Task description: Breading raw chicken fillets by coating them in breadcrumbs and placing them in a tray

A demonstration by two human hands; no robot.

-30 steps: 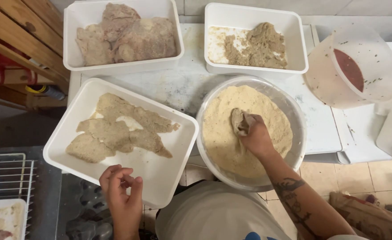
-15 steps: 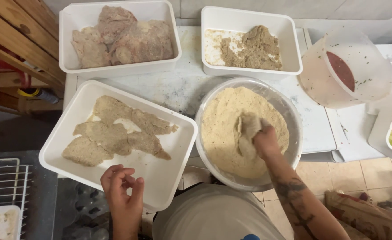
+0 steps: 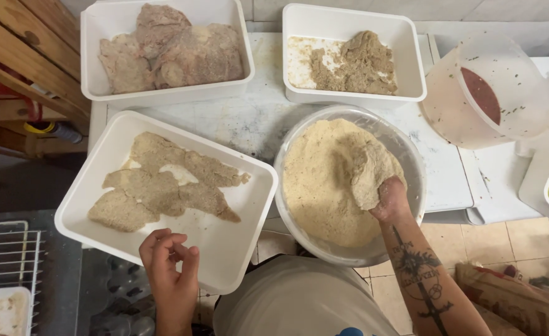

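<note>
Over the crumb bowl (image 3: 405,155): right hand (image 3: 389,200), grip closed on a coated cutlet (image 3: 369,167) pressed into crumbs. Several breaded pieces (image 3: 162,186) laid in near tray (image 3: 237,249); uncoated meat (image 3: 175,50) waiting in far tray. Left hand (image 3: 169,267) empty, fingers loosely curled at tray edge.

Bowl interior: the right hand (image 3: 391,200) pressed a cutlet (image 3: 369,172) into crumbs, filling the right half of the round bowl (image 3: 414,186); the left half lay open.
Front tray: breaded pieces (image 3: 162,186) covered the left and centre of the white tray (image 3: 237,249); its near right corner stayed bare beside the left hand (image 3: 170,264).
Rear: two white tubs (image 3: 355,96) and a clear jug (image 3: 504,93) blocked the back, leaving a strip of marble counter (image 3: 256,121) between.
</note>
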